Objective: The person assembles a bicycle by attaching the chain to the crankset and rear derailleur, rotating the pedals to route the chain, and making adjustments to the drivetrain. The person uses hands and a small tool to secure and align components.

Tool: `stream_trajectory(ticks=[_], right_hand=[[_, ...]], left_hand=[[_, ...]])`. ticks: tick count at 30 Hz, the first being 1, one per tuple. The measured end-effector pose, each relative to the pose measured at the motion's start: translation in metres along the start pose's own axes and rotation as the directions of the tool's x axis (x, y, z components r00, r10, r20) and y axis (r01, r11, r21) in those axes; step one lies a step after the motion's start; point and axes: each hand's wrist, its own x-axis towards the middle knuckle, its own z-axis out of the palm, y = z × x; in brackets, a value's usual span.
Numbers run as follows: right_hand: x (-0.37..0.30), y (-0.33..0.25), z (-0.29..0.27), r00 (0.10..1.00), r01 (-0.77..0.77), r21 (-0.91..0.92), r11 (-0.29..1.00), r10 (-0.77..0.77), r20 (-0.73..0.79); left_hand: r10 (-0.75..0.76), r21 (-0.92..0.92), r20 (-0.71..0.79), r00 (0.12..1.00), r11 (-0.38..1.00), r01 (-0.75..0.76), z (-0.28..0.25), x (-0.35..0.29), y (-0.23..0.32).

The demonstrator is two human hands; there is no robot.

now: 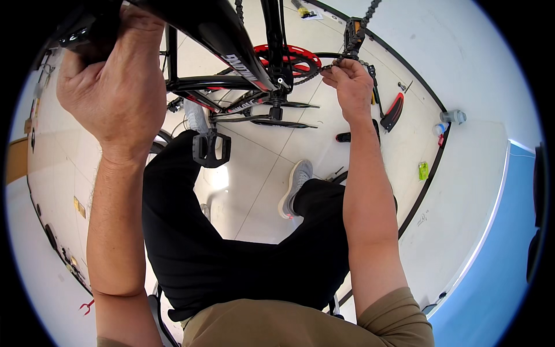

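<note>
2 hands at 1 bike (pixel 202 32): in the upper left, your left hand (pixel 124 84) clasps a black part (pixel 95 37), probably to steady the bike; right of upper centre, your right hand (pixel 351 84) delicately pinches the chain (pixel 365 21), apparently to control its slack near the red wheel (pixel 311 56).

Left hand (pixel 118 89) raised and curled, right hand (pixel 351 87) pinching, bare forearms (pixel 117 231) extended
</note>
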Motion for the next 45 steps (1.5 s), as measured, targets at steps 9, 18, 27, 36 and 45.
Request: stream_trajectory(ticks=[9,18,27,36,45], right_hand=[[-0.002,-0.002,0.002,1.0,0.023,-0.104,0.994,-0.022,0.003],[-0.004,-0.005,-0.002,1.0,0.004,-0.197,0.98,-0.002,0.013],[-0.006,-0.008,0.004,0.999,-0.031,-0.112,0.993,0.03,-0.017],[-0.005,-0.008,0.002,0.999,-0.03,-0.112,0.993,0.031,0.006],[-0.004,-0.005,0.002,0.999,-0.002,-0.118,0.993,0.008,0.044]], left_hand=[[-0.027,-0.025,0.08,0.996,0.999,0.029,-0.011,0.002,-0.009],[-0.031,-0.001,0.037,0.999,1.0,0.031,-0.004,-0.001,-0.002],[-0.029,0.026,-0.003,1.0,0.999,0.029,0.001,-0.001,0.002],[-0.023,-0.005,0.048,0.999,1.0,0.024,-0.004,0.0,-0.001],[-0.009,0.0,0.07,0.997,1.0,0.009,-0.008,0.001,-0.006]])
